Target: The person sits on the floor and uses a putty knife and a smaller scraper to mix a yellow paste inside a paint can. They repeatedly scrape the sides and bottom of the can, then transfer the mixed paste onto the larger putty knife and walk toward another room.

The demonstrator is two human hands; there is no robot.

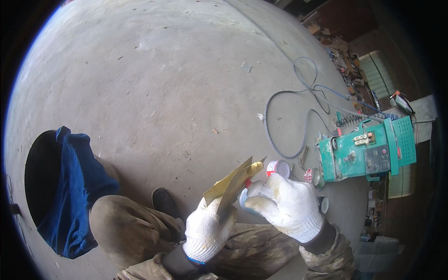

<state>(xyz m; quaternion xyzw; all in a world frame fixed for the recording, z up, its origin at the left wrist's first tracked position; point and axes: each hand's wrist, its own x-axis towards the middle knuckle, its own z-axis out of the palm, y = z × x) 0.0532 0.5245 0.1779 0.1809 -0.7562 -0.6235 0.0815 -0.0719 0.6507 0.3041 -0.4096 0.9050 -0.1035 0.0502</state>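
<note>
My left hand (209, 227), in a white knit glove, grips two thin flat putty spreaders (227, 180). Yellow putty (254, 168) is smeared along them, thickest near the far tip. In a matching glove, my right hand (295, 206) is closed around a pale plastic tube or bottle (261, 189) bearing print. Its red tip (247, 182) faces the spreaders, very close to the putty; whether they touch cannot be told. Just beyond that hand stand a red-and-white can (278, 168) and a patterned can (311, 176). Another can (323, 203) is partly hidden behind my right wrist.
A green machine cabinet (343, 157) with a control panel stands on the right. Looped air hose (266, 120) lies on the concrete floor (168, 87) beside it. On the left, blue cloth (82, 189) hangs over a dark round object (40, 175). Clutter (343, 56) lines the far right.
</note>
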